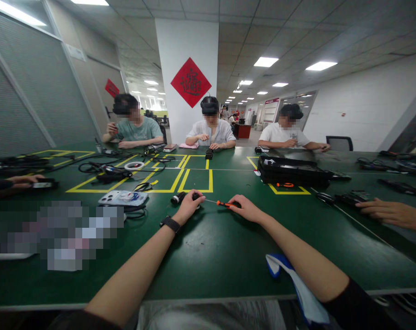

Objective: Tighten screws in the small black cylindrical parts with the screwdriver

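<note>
My right hand [246,207] is closed around an orange and black screwdriver [223,203]. Its thin metal shaft points left toward my left hand [190,206], which has its fingers wrapped around a small dark part [195,197]. Most of that part is hidden by the fingers, and I cannot tell whether the screwdriver tip touches it. Just left of my left hand a short black cylinder [177,198] lies on the green table [208,266]. A dark band [170,223] is on my left wrist.
A light-coloured phone [106,198] and cables [113,174] lie to the left. Black cases [290,172] stand at the right, an orange tool [285,185] before them. Blue-white cloth [306,293] lies by my right forearm. Co-workers' hands show at left [25,180] and right [393,213].
</note>
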{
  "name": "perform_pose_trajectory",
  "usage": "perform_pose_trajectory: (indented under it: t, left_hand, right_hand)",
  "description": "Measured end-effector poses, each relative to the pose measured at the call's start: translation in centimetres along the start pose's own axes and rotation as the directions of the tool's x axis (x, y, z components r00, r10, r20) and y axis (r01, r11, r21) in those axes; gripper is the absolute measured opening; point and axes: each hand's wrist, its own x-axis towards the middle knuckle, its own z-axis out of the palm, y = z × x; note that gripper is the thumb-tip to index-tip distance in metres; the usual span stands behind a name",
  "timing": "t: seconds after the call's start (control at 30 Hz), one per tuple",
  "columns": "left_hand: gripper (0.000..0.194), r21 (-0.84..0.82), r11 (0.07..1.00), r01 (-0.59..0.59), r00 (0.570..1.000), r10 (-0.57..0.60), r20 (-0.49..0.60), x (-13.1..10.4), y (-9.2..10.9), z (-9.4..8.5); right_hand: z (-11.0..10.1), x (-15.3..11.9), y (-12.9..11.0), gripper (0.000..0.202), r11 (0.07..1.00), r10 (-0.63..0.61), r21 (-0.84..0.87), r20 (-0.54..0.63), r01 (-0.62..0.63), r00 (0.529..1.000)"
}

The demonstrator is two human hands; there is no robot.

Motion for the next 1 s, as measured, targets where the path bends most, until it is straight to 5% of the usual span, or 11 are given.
perform_pose_trajectory:
  t: [1.0]
  left_hand:
    - [0.028,-0.005,1.000,-0.017,1.000,0.017,0.021,0.03,-0.18,0.01]
  right_hand:
    - [0.22,0.04,-0.18,0.026,0.999,0.006,0.034,-0.032,-0.004,0.999]
